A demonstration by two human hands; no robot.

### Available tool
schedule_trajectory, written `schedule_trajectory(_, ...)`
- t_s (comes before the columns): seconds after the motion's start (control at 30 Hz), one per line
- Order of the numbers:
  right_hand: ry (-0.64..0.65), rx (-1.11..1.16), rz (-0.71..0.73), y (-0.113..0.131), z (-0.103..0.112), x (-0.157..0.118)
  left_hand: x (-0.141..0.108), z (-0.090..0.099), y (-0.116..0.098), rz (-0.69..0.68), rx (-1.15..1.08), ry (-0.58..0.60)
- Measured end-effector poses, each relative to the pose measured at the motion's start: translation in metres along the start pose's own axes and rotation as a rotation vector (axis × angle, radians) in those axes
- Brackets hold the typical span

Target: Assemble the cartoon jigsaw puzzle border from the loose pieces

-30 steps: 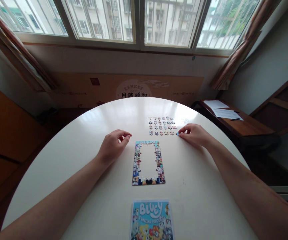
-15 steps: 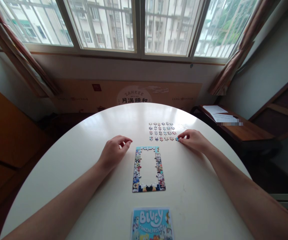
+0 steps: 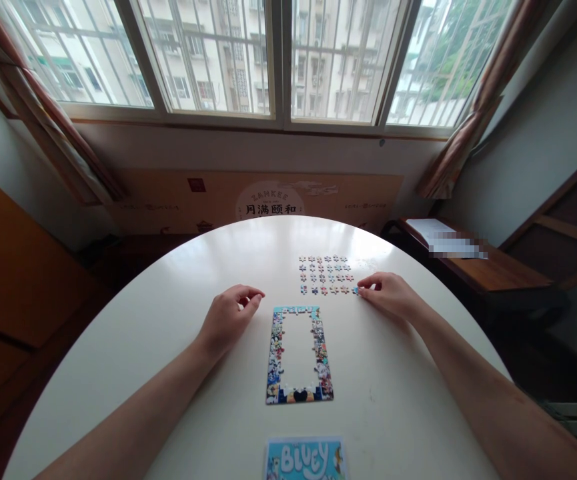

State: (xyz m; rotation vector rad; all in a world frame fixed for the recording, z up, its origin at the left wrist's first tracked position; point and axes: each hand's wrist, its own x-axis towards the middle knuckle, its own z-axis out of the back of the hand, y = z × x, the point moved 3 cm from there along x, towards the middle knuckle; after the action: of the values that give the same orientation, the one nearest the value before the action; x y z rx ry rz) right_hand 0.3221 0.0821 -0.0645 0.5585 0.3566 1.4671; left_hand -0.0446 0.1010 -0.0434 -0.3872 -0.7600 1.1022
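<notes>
My right hand (image 3: 387,293) pinches a small blue puzzle piece (image 3: 355,290) at the right end of the nearest row of loose puzzle pieces (image 3: 324,291). Several rows of these pieces lie spaced out on the white table. Left of them, my left hand (image 3: 231,315) rests on the tabletop, fingers curled and thumb close to the index fingertip, with nothing visible in it. Between my forearms lies a rectangular puzzle border (image 3: 324,360), joined all round, with bare table showing inside it. Below it is a light-blue printed picture (image 3: 305,460) reading "BLUEY", cut off by the view's lower edge.
The round white table (image 3: 168,413) fills the foreground. Beyond its far edge stands a long printed cardboard box (image 3: 168,193) under the windows. At the right, papers (image 3: 438,237) lie on a brown wooden surface (image 3: 498,267). Curtains (image 3: 461,147) hang on both sides.
The view has tilted up slightly, so everything sits lower in the picture. Both hands keep nearly the same places on the table, the right one still at the blue puzzle piece.
</notes>
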Motion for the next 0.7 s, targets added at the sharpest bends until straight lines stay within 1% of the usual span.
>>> schedule_trajectory(0.2,-0.021,0.024,-0.093,0.0,0.002,0.004,0.001,-0.001,0.006,0.043,-0.019,0.006)
schedule_trajectory(0.33,-0.022,-0.02,-0.126,-0.002,0.006,0.017,0.002,-0.001,0.008,0.056,-0.032,0.005)
schedule_trajectory(0.43,-0.017,-0.057,-0.122,-0.006,0.01,0.04,0.002,-0.001,0.008,0.06,-0.034,0.003)
schedule_trajectory(0.53,-0.023,-0.093,-0.08,-0.009,0.012,0.07,0.001,-0.001,0.007,0.055,-0.044,-0.002)
schedule_trajectory(0.63,0.001,-0.111,-0.011,-0.011,0.008,0.097,0.001,-0.001,0.006,0.053,-0.045,-0.009)
schedule_trajectory(0.7,0.019,-0.121,0.031,-0.012,0.005,0.109,0.001,0.0,0.006,0.051,-0.044,-0.014)
